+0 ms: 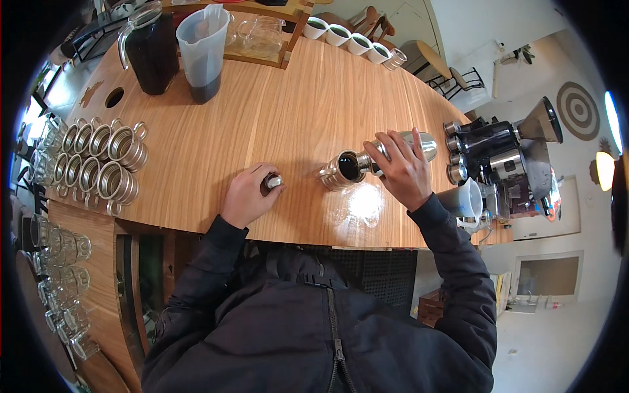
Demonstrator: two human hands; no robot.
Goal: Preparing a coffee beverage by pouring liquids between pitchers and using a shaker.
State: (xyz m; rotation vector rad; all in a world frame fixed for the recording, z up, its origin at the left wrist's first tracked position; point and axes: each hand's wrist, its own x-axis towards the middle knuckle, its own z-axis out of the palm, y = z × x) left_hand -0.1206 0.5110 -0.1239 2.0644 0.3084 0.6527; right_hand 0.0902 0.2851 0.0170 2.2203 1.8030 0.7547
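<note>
My right hand point(403, 169) grips a shiny metal cocktail shaker point(420, 145), tilted so that its mouth meets the rim of a ribbed metal mug point(337, 179). Dark liquid shows inside the mug, which stands on the wooden counter point(275, 123) with its handle toward the left. To the left, my left hand point(251, 194) is closed around a small metal cap point(273, 182), whose silvery end shows between thumb and fingers. The rest of the cap is hidden by the hand.
Several metal mugs point(118, 184) stand in rows at left. Behind are a glass pitcher point(152, 59) and a plastic measuring jug point(202, 64), both with dark liquid. White cups point(338, 35) line the far edge. A coffee grinder point(491, 142) and another jug point(462, 199) are at right.
</note>
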